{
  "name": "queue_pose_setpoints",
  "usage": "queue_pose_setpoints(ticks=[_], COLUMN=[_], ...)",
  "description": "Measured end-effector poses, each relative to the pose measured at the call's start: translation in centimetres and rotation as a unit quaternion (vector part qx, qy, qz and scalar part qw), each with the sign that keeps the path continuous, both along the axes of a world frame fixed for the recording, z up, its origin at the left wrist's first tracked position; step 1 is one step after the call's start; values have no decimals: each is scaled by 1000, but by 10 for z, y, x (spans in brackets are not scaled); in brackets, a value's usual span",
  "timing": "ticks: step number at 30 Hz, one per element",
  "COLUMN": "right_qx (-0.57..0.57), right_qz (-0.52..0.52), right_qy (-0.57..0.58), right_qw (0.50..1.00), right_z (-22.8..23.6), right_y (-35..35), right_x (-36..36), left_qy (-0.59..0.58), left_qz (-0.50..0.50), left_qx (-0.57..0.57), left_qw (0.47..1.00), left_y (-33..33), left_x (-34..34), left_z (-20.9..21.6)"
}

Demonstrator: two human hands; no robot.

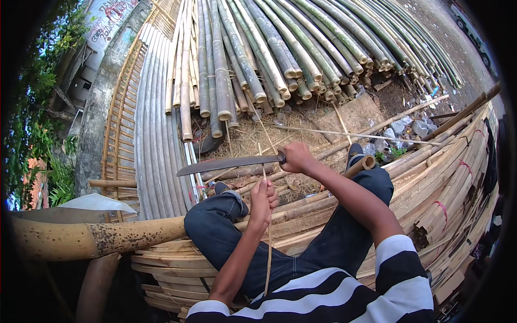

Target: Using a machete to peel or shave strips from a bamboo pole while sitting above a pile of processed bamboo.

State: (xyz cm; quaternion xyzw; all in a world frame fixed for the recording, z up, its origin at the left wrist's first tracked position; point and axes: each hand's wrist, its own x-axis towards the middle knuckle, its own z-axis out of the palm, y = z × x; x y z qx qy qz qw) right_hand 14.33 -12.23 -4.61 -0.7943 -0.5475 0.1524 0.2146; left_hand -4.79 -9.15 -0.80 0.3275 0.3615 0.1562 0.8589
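A machete (237, 162)'s gripped tight in the right hand (297, 158), skinny bamboo strip (269, 253)'s clutched roughly upright in the left hand (262, 202) over the lap, crossed by the blade (210, 165) just above the fist.

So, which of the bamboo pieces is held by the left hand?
The thin, pale strip extending above and below the left hand, near the knife. The thick poles lie piled beyond, untouched.
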Motion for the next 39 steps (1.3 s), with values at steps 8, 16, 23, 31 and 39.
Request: queue_pose_setpoints(ticks=[8,16,23,31,39], right_qx=[77,87,58,12,27], right_qz=[-411,-205,17,-59,43], right_qy=[450,490,167,109,-5], right_qw=[789,842,984,992,999], right_z=[-45,0,30,6,15], right_y=[-28,-47,-40,-22,-32], right_x=[97,14,-27,-13,-20], left_qy=[-31,-82,-10,40,-57], left_qz=[-58,-42,-34,9,-17], left_qx=[-93,-108,9,54,-145], left_qw=[994,990,999,998,988], left_y=[-16,24,4,4,13], left_x=[-46,-27,2,6,-4], left_z=[-12,-10,-3,-20,-22])
